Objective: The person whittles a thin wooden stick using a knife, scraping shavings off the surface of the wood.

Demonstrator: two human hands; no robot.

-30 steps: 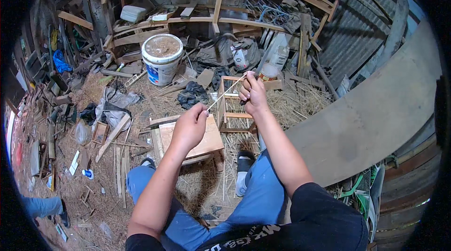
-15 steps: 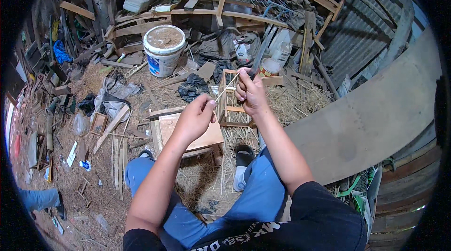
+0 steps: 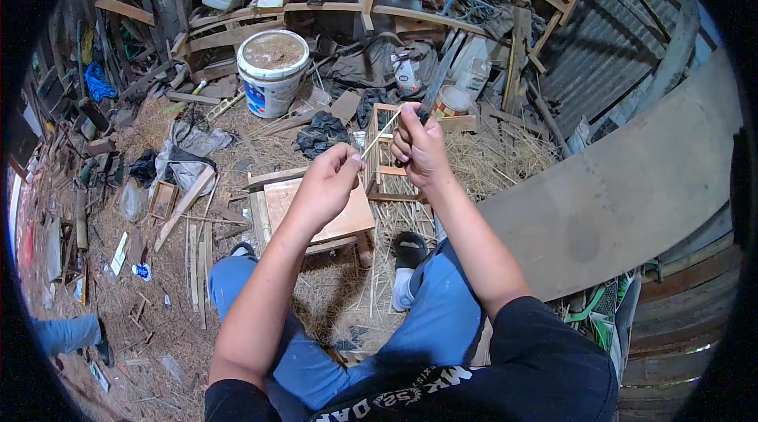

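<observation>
One slim pale stick (image 3: 381,135) spans left grip (image 3: 325,187) to right grip (image 3: 424,147).

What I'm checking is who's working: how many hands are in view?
2: left hand, pinching a thin strip; right hand, farther up it, gripping a knife. Another person's leg shows; their hands don't.

Worn on the head, a wide fisheye camera looks down and ahead, bending straight lines toward its dark rim. Bare forearms (image 3: 264,296) enter from the lower frame edge; the bare left hand (image 3: 325,185) and bare right hand (image 3: 422,144) sit near the lens. The brown, straw-strewn floor (image 3: 174,303) lies farther off, a grey corrugated metal sheet (image 3: 588,63) beyond its far right corner.
</observation>
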